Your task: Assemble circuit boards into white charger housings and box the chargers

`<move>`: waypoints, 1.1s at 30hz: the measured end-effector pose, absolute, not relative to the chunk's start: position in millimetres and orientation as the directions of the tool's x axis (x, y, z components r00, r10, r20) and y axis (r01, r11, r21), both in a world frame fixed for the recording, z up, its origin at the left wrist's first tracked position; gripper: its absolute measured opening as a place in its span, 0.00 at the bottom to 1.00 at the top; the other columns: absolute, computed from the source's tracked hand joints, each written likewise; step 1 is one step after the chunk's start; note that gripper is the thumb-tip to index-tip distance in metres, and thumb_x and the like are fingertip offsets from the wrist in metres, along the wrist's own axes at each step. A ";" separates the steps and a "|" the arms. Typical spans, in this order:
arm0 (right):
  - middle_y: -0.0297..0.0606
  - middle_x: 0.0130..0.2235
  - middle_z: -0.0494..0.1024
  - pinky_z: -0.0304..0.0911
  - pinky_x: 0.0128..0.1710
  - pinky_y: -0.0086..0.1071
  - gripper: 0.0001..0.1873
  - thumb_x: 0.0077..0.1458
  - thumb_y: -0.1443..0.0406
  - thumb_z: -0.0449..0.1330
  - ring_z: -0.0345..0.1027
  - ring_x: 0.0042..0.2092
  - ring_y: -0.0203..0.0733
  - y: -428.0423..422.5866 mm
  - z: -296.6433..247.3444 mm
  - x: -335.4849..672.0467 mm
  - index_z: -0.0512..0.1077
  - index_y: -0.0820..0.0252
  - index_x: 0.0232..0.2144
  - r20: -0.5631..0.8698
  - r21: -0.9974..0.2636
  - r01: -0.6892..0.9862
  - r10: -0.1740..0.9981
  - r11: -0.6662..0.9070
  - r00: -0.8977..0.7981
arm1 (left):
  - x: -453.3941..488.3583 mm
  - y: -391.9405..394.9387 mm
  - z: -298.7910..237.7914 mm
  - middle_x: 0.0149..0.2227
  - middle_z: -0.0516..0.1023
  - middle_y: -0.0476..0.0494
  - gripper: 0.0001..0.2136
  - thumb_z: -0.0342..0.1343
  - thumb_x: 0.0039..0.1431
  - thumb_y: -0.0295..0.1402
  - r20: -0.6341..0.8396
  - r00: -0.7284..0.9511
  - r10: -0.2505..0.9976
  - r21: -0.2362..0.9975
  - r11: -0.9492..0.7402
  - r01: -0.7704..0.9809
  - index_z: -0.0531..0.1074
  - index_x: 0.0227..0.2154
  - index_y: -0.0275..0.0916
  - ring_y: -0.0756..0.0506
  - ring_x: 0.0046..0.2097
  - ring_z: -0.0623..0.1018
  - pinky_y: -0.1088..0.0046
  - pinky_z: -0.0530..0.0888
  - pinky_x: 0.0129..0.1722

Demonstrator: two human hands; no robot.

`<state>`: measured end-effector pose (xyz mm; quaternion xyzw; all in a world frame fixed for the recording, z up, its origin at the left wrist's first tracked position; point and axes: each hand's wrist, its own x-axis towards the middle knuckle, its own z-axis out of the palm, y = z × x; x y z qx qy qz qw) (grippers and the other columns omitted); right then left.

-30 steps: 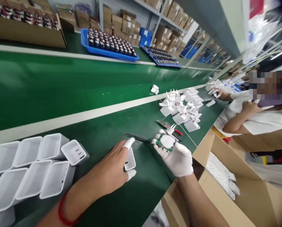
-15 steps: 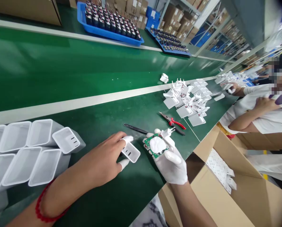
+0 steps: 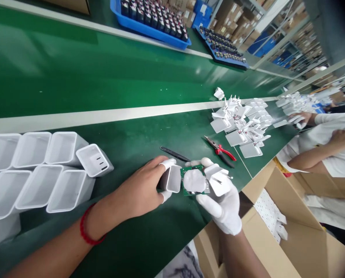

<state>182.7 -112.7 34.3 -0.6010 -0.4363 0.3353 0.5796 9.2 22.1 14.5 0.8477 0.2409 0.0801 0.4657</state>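
My left hand point(image 3: 149, 181), with white finger cots on thumb and finger, grips a white plastic housing point(image 3: 175, 180) whose open mouth faces right. Close against that mouth is a green circuit board point(image 3: 186, 192) with a white blob of filler point(image 3: 194, 180) on it. My right hand point(image 3: 221, 204), in a white glove, holds the board together with a white plug cover point(image 3: 218, 178). Whether board and housing touch, I cannot tell. Behind them lie black tweezers point(image 3: 175, 153), their one end hidden by the hands, and red-and-black pliers point(image 3: 220, 150).
Several white housings point(image 3: 66, 189) stand at left. Plug assemblies point(image 3: 243, 125) cluster at right. A cardboard box point(image 3: 302, 227) with white parts point(image 3: 269, 212) sits below the bench edge. A co-worker's arm point(image 3: 320, 152) is at far right. Blue trays point(image 3: 152, 33) stand at the back.
The board and the housing have come close together, and the housing's open mouth has turned toward the board. The plug cover has tilted in my right hand. The view has shifted slightly.
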 end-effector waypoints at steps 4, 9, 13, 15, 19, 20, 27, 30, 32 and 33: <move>0.35 0.40 0.77 0.58 0.61 0.50 0.15 0.48 0.71 0.66 0.70 0.52 0.51 -101.4 36.3 178.9 0.74 0.49 0.37 0.223 -0.931 0.345 0.935 0.119 0.277 | 18.4 17.8 8.2 0.49 0.72 0.46 0.16 0.57 0.51 0.25 -0.080 0.831 0.551 0.840 -0.411 0.354 0.66 0.44 0.41 0.43 0.50 0.74 0.68 0.70 0.52; 0.33 0.32 0.74 0.59 0.60 0.50 0.10 0.49 0.71 0.66 0.72 0.46 0.48 -91.8 35.9 184.2 0.70 0.53 0.31 0.243 -0.901 0.405 0.954 0.154 0.178 | 20.8 18.1 5.9 0.44 0.73 0.45 0.16 0.61 0.49 0.26 -0.033 0.834 0.550 0.821 -0.461 0.336 0.67 0.43 0.38 0.43 0.44 0.75 0.67 0.71 0.45; 0.35 0.35 0.75 0.62 0.57 0.49 0.11 0.48 0.72 0.66 0.71 0.50 0.50 -85.5 37.2 188.6 0.70 0.55 0.32 0.278 -0.877 0.433 0.955 0.208 0.104 | 20.0 20.0 1.9 0.44 0.73 0.45 0.18 0.62 0.50 0.28 -0.024 0.836 0.549 0.815 -0.474 0.334 0.67 0.44 0.38 0.44 0.39 0.75 0.68 0.70 0.40; 0.38 0.40 0.76 0.65 0.54 0.49 0.12 0.48 0.71 0.66 0.70 0.51 0.51 -84.3 36.8 189.3 0.70 0.55 0.34 0.276 -0.861 0.466 0.957 0.206 0.085 | 19.8 20.1 1.1 0.45 0.73 0.45 0.19 0.63 0.49 0.29 -0.034 0.838 0.545 0.818 -0.466 0.336 0.67 0.45 0.39 0.45 0.38 0.74 0.69 0.70 0.39; 0.43 0.50 0.74 0.68 0.50 0.46 0.21 0.48 0.71 0.67 0.70 0.51 0.50 -84.7 33.8 189.0 0.71 0.55 0.46 0.274 -0.832 0.515 0.960 0.206 0.057 | 19.4 20.2 1.2 0.45 0.73 0.45 0.20 0.62 0.49 0.28 -0.039 0.843 0.537 0.827 -0.456 0.329 0.67 0.47 0.39 0.46 0.37 0.74 0.70 0.69 0.37; 0.43 0.50 0.74 0.69 0.50 0.46 0.24 0.49 0.71 0.67 0.70 0.51 0.49 -84.8 32.9 188.9 0.70 0.54 0.49 0.282 -0.825 0.521 0.958 0.218 0.045 | 19.2 20.5 1.2 0.44 0.73 0.45 0.19 0.62 0.49 0.27 -0.035 0.843 0.536 0.827 -0.459 0.326 0.67 0.46 0.39 0.46 0.37 0.74 0.70 0.69 0.37; 0.45 0.49 0.74 0.69 0.49 0.46 0.33 0.49 0.74 0.66 0.70 0.51 0.49 -81.0 34.9 188.5 0.65 0.56 0.57 0.341 -0.771 0.569 0.940 0.286 -0.011 | 20.2 22.3 -1.2 0.44 0.73 0.46 0.15 0.61 0.49 0.26 -0.020 0.847 0.532 0.832 -0.461 0.310 0.68 0.41 0.39 0.45 0.41 0.75 0.69 0.70 0.41; 0.45 0.49 0.74 0.69 0.47 0.46 0.34 0.48 0.75 0.65 0.70 0.50 0.49 -79.5 37.7 188.0 0.65 0.57 0.57 0.353 -0.757 0.582 0.935 0.297 -0.017 | 20.3 21.9 -3.0 0.47 0.73 0.45 0.18 0.61 0.49 0.26 -0.020 0.848 0.530 0.838 -0.453 0.303 0.67 0.45 0.39 0.43 0.46 0.74 0.68 0.71 0.43; 0.45 0.48 0.74 0.70 0.46 0.46 0.34 0.48 0.75 0.66 0.70 0.49 0.49 -79.0 38.6 187.8 0.65 0.57 0.57 0.362 -0.754 0.584 0.932 0.301 -0.014 | 20.0 21.5 -3.6 0.48 0.73 0.44 0.20 0.61 0.49 0.26 -0.018 0.851 0.525 0.845 -0.447 0.293 0.67 0.46 0.39 0.42 0.48 0.74 0.67 0.71 0.44; 0.45 0.48 0.74 0.70 0.46 0.46 0.34 0.48 0.75 0.66 0.70 0.49 0.50 -78.8 38.8 187.7 0.65 0.57 0.57 0.366 -0.751 0.586 0.931 0.305 -0.017 | 19.8 21.4 -3.6 0.48 0.73 0.44 0.20 0.61 0.50 0.26 -0.020 0.852 0.524 0.849 -0.442 0.291 0.66 0.47 0.39 0.41 0.49 0.74 0.67 0.71 0.45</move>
